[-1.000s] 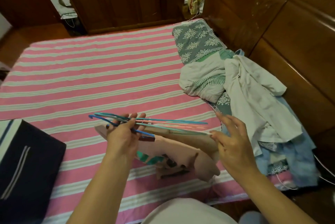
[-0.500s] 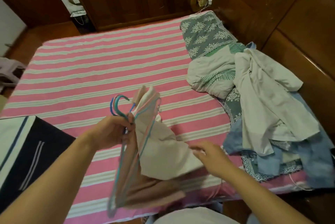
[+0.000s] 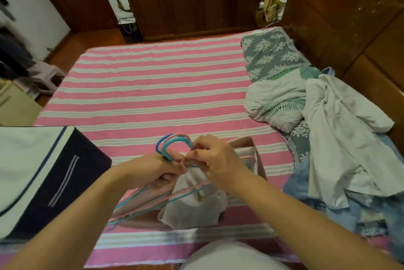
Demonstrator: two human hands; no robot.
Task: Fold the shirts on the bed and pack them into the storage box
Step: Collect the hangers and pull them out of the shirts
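Note:
My left hand (image 3: 156,170) grips a bundle of thin blue and pink hangers (image 3: 173,141) by their necks, hooks pointing up. A pale pink and beige shirt (image 3: 196,210) hangs from them over the bed's near edge. My right hand (image 3: 215,159) pinches the hanger necks and the shirt's collar right beside the left hand. A heap of unfolded white, blue and green shirts (image 3: 334,138) lies at the right of the bed. The dark navy storage box (image 3: 54,173) with a white lining stands on the bed at the left.
The pink and white striped bed sheet (image 3: 153,86) spreads out beyond my hands. A grey floral pillow (image 3: 273,53) lies at the far right corner. A wooden headboard (image 3: 349,18) runs along the right, wooden wardrobes stand behind, and a stool and clutter sit on the floor at left.
The hangers went from lying flat to hanging upright in my left hand. My right hand came up from the shirt's lower part to the hanger necks at the collar. The view tilted up.

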